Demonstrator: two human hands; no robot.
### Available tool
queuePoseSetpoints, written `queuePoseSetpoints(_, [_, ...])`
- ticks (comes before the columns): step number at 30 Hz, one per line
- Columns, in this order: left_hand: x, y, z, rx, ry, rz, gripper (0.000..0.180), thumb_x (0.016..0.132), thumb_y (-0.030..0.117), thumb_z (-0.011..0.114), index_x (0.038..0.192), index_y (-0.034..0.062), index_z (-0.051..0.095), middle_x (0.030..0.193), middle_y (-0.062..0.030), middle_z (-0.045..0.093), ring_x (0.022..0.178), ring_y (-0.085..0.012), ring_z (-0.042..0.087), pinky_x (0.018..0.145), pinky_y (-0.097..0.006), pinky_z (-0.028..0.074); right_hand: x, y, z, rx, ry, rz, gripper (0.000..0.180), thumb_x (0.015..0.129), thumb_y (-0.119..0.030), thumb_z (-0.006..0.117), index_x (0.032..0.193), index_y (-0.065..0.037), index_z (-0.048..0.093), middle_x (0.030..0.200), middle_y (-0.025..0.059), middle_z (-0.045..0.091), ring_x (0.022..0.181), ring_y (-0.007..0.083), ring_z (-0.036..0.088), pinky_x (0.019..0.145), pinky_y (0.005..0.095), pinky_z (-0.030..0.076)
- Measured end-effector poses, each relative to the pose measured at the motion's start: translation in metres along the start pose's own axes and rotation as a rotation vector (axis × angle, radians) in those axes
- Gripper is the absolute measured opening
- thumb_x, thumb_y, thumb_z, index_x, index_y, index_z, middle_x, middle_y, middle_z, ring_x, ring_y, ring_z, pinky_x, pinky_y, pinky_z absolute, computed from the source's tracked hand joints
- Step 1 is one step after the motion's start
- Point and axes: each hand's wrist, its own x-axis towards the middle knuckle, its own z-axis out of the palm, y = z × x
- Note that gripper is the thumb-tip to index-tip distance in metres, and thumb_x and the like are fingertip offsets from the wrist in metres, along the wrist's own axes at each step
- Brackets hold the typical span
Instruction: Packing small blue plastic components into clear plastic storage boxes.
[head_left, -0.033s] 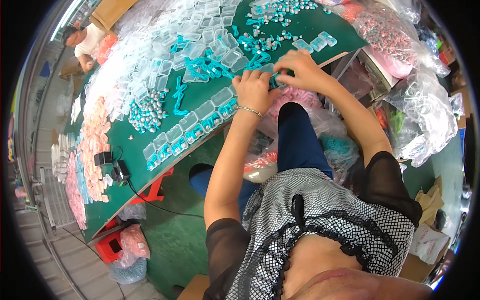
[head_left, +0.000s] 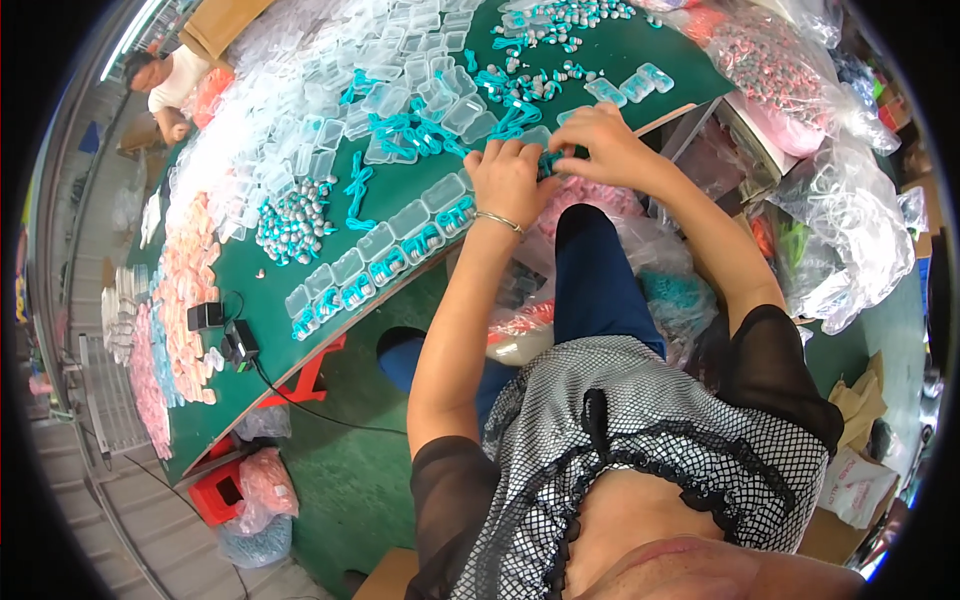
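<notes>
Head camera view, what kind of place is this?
Probably a small packing workshop: a long green table covered in clear plastic cases, heaps of teal cords, and bulk bags alongside.

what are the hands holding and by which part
Both the left hand and right hand pinch a small teal piece between their fingertips; which part cannot be told.

free: bare green surface (head_left: 345,215) strip mid-left of frame, btwn box rows | blocked: clear plastic boxes (head_left: 400,60) crowd upper centre; teal cords (head_left: 405,130) just left of hands (head_left: 550,165) | right: plastic bags (head_left: 850,200) packed tight, no gap
</notes>
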Motion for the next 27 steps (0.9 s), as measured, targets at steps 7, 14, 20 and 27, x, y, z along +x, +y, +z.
queuePoseSetpoints(7, [0.002,0.002,0.0,-0.028,-0.011,-0.004,0.04,0.062,0.035,0.08,0.097,0.0176,0.069,0.094,-0.0017,0.066,0.096,-0.0242,0.057,0.079,-0.044,0.035,-0.017,0.002,0.007,0.11,0.024,0.051,0.009,0.075,-0.013,0.069,0.083,-0.012,0.064,0.081,-0.0021,0.061,0.084,0.0173,0.056,0.083,0.0364,0.032])
queuePoseSetpoints(14, [0.001,0.004,-0.004,-0.037,-0.035,-0.025,0.042,0.063,0.034,0.08,0.099,0.0176,0.068,0.097,-0.0013,0.066,0.098,-0.0238,0.057,0.083,-0.045,0.034,-0.02,0.007,0.018,0.098,0.104,0.066,0.008,0.077,-0.019,0.066,0.084,-0.014,0.065,0.082,-0.0018,0.063,0.085,0.0182,0.057,0.082,0.0384,0.033])
queuePoseSetpoints(20, [0.0,0.003,-0.002,-0.036,-0.033,-0.027,0.042,0.062,0.034,0.081,0.099,0.0174,0.068,0.097,-0.001,0.066,0.098,-0.0235,0.057,0.083,-0.045,0.034,-0.022,0.002,0.022,0.137,0.117,0.198,0.007,0.077,-0.021,0.068,0.081,-0.015,0.065,0.078,-0.0023,0.063,0.08,0.0181,0.058,0.075,0.0381,0.034])
queuePoseSetpoints(27, [-0.001,0.003,-0.001,-0.042,-0.026,-0.031,0.043,0.062,0.034,0.081,0.099,0.0173,0.068,0.097,-0.0009,0.066,0.098,-0.0233,0.057,0.083,-0.045,0.034,-0.021,-0.003,0.024,0.062,0.139,0.237,0.008,0.077,-0.024,0.068,0.078,-0.016,0.068,0.076,-0.0032,0.064,0.079,0.0178,0.059,0.073,0.0389,0.033])
